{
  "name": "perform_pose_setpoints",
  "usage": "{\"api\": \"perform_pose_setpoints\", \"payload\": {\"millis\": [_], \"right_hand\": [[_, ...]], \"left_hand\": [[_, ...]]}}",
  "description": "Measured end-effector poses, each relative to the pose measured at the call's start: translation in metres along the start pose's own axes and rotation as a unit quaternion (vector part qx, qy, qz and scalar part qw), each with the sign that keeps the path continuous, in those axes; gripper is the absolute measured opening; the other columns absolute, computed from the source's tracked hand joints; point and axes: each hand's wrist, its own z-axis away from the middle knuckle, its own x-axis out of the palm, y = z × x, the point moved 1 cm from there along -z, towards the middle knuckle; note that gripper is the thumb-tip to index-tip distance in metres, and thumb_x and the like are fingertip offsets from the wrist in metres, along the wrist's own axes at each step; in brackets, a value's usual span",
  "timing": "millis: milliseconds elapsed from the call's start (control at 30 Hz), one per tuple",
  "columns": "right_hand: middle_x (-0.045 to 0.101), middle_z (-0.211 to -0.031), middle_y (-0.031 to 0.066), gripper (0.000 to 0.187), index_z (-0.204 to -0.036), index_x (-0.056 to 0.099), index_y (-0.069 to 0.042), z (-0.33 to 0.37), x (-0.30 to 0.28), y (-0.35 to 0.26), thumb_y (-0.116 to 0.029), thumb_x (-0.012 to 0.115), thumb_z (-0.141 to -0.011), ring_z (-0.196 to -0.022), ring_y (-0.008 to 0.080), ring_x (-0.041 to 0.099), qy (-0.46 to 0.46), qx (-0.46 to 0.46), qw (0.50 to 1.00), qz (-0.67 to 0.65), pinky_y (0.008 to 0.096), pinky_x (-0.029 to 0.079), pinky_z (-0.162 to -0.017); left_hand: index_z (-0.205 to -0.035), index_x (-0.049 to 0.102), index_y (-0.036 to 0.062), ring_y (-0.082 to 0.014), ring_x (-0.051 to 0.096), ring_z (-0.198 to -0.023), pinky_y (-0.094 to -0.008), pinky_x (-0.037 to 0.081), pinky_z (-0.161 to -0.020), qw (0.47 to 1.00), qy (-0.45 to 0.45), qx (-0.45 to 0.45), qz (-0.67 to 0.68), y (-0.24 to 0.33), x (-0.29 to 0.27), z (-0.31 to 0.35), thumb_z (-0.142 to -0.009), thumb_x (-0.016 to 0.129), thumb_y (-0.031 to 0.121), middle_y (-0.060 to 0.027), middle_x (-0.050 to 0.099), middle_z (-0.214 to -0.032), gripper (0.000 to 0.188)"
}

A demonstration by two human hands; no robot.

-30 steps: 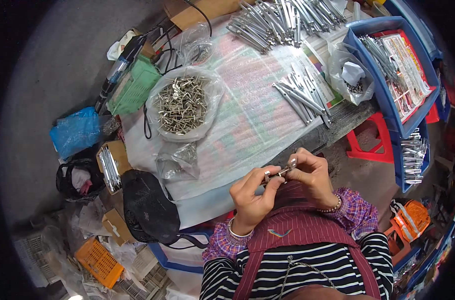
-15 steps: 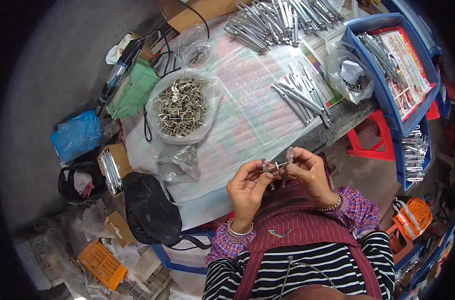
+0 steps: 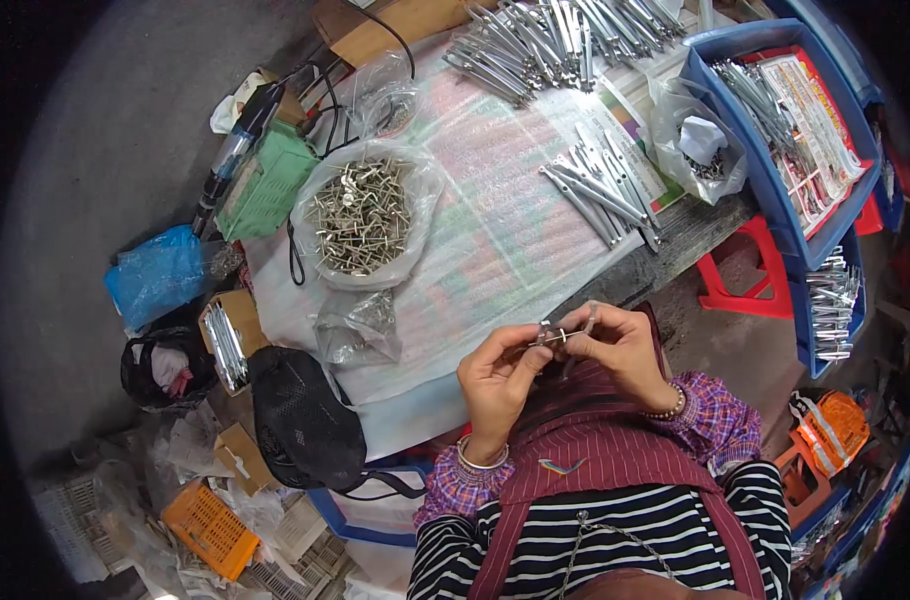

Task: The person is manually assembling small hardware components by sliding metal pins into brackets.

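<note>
Just past the table's near edge, over my apron, both hands work close together on small metal parts. My left hand (image 3: 497, 378) pinches one end of a T-shaped metal pin (image 3: 551, 340) between thumb and fingertips. In my right hand (image 3: 617, 352), thumb and forefinger grip a short metal strip (image 3: 591, 318) against the pin's other end. The fingers hide much of both parts, and I cannot tell whether they are joined. To the left, a clear plastic bag (image 3: 427, 215) stands open, heaped with similar T-shaped metal pins (image 3: 363, 215).
Loose metal bars (image 3: 605, 190) lie on the plastic-covered table (image 3: 485, 240), with a larger pile (image 3: 555, 45) behind. A blue tray (image 3: 697, 68) and small-parts bag (image 3: 665, 140) are at the right. A black mesh bag (image 3: 305, 415), green basket (image 3: 270, 180) and red stool (image 3: 765, 270) surround the table.
My hands have drawn slightly closer together, and the metal parts between them have turned. The strip in my right hand has tilted. Things on the table stay put.
</note>
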Motion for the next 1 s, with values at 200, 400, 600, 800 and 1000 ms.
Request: {"api": "perform_pose_setpoints", "payload": {"millis": [200, 400, 600, 800, 1000], "right_hand": [[0.06, -0.079, 0.0043, 0.011, -0.086, 0.064, 0.004, 0.0, 0.001, -0.002, 0.002, 0.066, -0.076, -0.07, 0.0102, 0.057, 0.015, -0.037, 0.998, 0.039, 0.0215, 0.046, -0.063], [0.06, -0.079, 0.0059, 0.014, -0.086, 0.063, 0.004, 0.0, -0.002, 0.0, 0.003, 0.068, -0.072, -0.072, 0.0115, 0.057, 0.006, -0.093, 0.991, 0.093, 0.0221, 0.044, -0.064], [0.06, -0.078, 0.0048, 0.012, -0.083, 0.064, 0.003, -0.001, -0.001, 0.001, 0.0, 0.069, -0.073, -0.071, 0.0093, 0.056, -0.002, -0.109, 0.99, 0.095, 0.021, 0.044, -0.062], [0.06, -0.081, 0.0051, 0.013, -0.087, 0.064, 0.004, -0.004, -0.004, -0.002, 0.001, 0.065, -0.075, -0.072, 0.0097, 0.057, 0.002, -0.038, 0.999, 0.032, 0.0214, 0.045, -0.064], [0.06, -0.081, 0.0064, 0.018, -0.092, 0.064, 0.005, -0.001, -0.01, -0.003, 0.005, 0.064, -0.074, -0.07, 0.0103, 0.057, 0.016, -0.135, 0.979, 0.154, 0.0213, 0.045, -0.063]], "left_hand": [[-0.095, 0.061, -0.006, -0.0114, 0.059, -0.076, -0.0215, 0.047, -0.07, 0.997, 0.026, 0.036, -0.063, -0.003, 0.0, 0.002, -0.078, 0.066, -0.002, -0.0073, 0.063, -0.084, 0.019], [-0.087, 0.064, -0.0041, -0.0095, 0.057, -0.069, -0.0195, 0.045, -0.061, 0.982, 0.017, 0.115, -0.15, -0.002, 0.0, -0.002, -0.075, 0.067, -0.004, -0.0061, 0.062, -0.077, 0.012], [-0.088, 0.064, -0.0042, -0.0097, 0.058, -0.07, -0.02, 0.045, -0.062, 0.982, 0.003, 0.103, -0.157, -0.002, 0.003, 0.001, -0.075, 0.067, -0.005, -0.0069, 0.063, -0.079, 0.013], [-0.093, 0.063, -0.0056, -0.0102, 0.058, -0.075, -0.0206, 0.046, -0.068, 0.997, 0.058, 0.041, -0.028, -0.004, 0.006, -0.002, -0.078, 0.066, -0.001, -0.006, 0.063, -0.084, 0.016], [-0.095, 0.062, -0.005, -0.0068, 0.056, -0.069, -0.0177, 0.045, -0.06, 0.998, 0.039, 0.043, -0.04, -0.007, 0.008, -0.003, -0.08, 0.065, -0.001, -0.0033, 0.062, -0.083, 0.015]]}}
